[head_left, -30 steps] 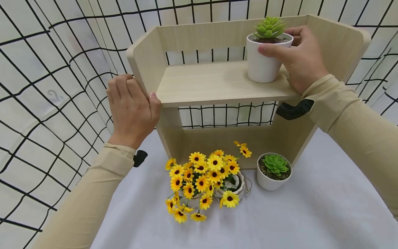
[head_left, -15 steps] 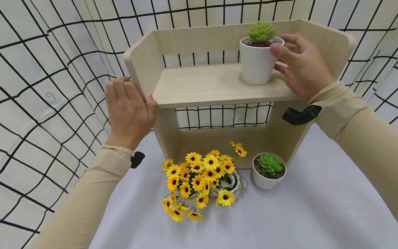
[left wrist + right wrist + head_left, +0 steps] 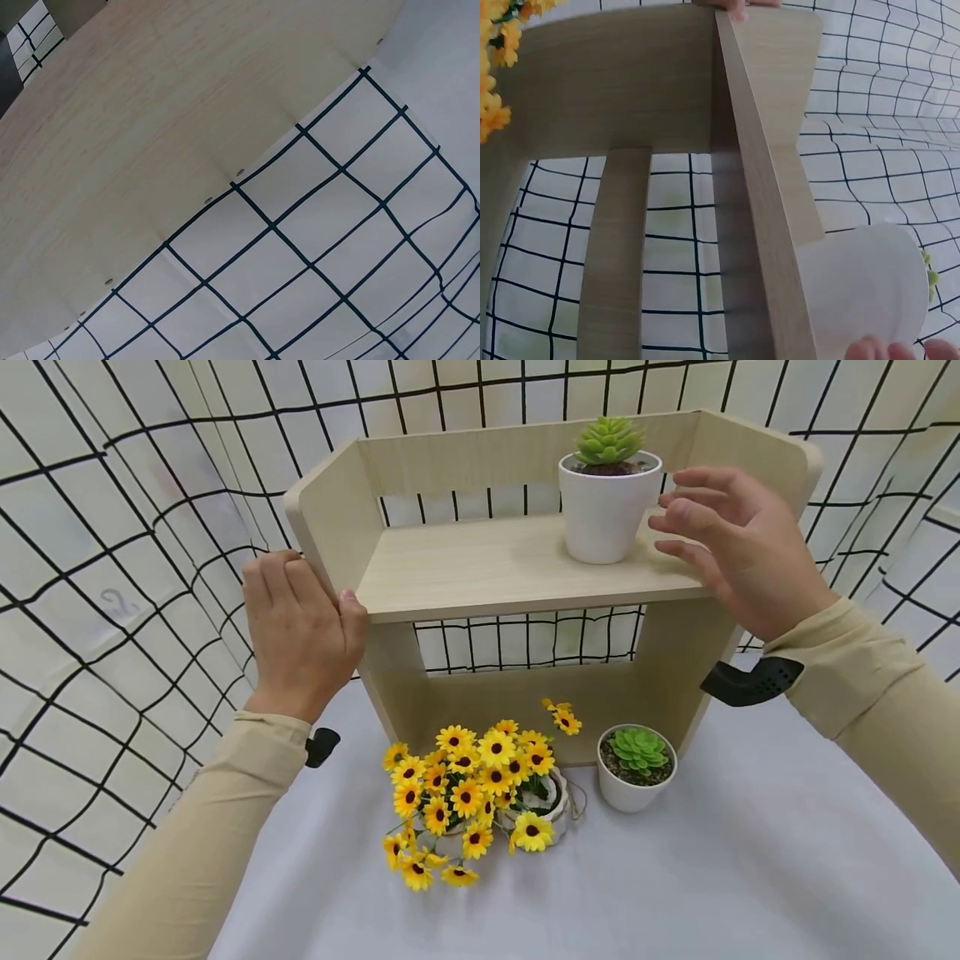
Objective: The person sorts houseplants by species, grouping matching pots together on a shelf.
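A light wooden two-tier shelf (image 3: 480,564) stands in the middle of the head view. My left hand (image 3: 300,631) grips its left side panel, thumb at the front edge and fingers on the outer side. On the upper board, right of centre, a white pot with a pointed-leaf succulent (image 3: 609,514) stands upright. Just right of that pot is my right hand (image 3: 750,547), its fingers loosely spread, apart from the pot and holding nothing. In the right wrist view, some fingertips (image 3: 900,349) show below the white pot. The left wrist view shows the side panel (image 3: 172,127) but not the hand.
Yellow daisy-like flowers (image 3: 468,793) in pale pots stand on the white cloth (image 3: 600,893) before the shelf. To their right sits a second white pot with a green succulent (image 3: 636,768). Black wire mesh (image 3: 135,585) surrounds the shelf at the back and sides.
My right hand has let go of the white succulent pot and drawn back to the right. The pot stays on the upper board. My left hand keeps its grip; the view has shifted slightly.
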Available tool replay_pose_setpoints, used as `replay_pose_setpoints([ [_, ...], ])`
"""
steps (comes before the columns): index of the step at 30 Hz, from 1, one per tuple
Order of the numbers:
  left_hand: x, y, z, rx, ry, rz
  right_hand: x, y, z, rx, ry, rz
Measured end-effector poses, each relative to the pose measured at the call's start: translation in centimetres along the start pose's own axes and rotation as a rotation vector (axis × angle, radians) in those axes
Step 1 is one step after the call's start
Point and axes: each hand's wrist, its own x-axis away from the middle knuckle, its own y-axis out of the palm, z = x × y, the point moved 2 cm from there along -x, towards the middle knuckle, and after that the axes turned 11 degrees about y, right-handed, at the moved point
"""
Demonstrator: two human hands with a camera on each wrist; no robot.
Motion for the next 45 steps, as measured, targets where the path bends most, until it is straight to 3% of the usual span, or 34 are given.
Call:
replay_pose_setpoints([
  [8,0.0,0.3,-0.1,-0.003,0.001,0.016,3.2,-1.0,2.2,-0.079,-0.131,-0.089],
  [15,0.0,0.2,0.0,0.007,-0.018,-0.011,5.3,-2.5,5.4,-0.089,-0.12,-0.197],
  [24,-0.1,0.3,0.1,0.006,-0.019,-0.017,8.0,-4.4,11.1,-0.106,-0.081,-0.324],
  [35,0.0,0.5,0.0,0.032,-0.032,0.048,10.7,-6.3,16.2,-0.047,-0.006,-0.309],
  [45,0.0,0.6,0.2,0.032,-0.038,0.052,11.8,-6.8,19.8,0.122,-0.025,-0.158],
])
